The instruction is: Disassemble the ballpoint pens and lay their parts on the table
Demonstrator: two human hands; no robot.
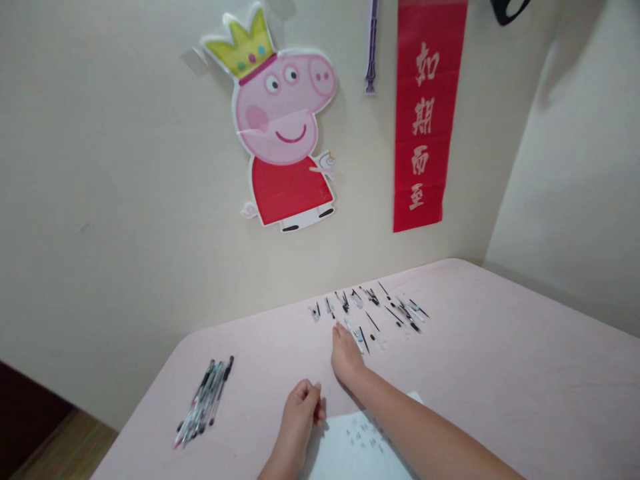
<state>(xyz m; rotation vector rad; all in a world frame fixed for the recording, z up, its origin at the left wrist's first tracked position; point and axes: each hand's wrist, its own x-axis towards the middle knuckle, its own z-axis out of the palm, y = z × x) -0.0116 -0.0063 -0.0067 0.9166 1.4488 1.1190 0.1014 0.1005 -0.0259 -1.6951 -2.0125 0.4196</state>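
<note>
My left hand [304, 405] is curled closed above the near edge area of the table, beside a white sheet [333, 457]; whatever its fingers hold, if anything, is hidden. Stretched farther forward, my right hand [346, 353] has its fingers drawn together at the near left side of a spread of pen parts [371, 321]. Those parts include dark thin refills, clear barrels and black caps or grips. What lies within the right fingers cannot be made out. Several small grey pieces [367, 433] are scattered on the sheet, partly behind my right forearm.
A bundle of pens [204, 403] lies at the left of the pink-covered table [265, 360]. Behind the table rises a wall with a cartoon pig cutout [290, 193], a red banner [425, 133] and a hanging purple strap [371, 50].
</note>
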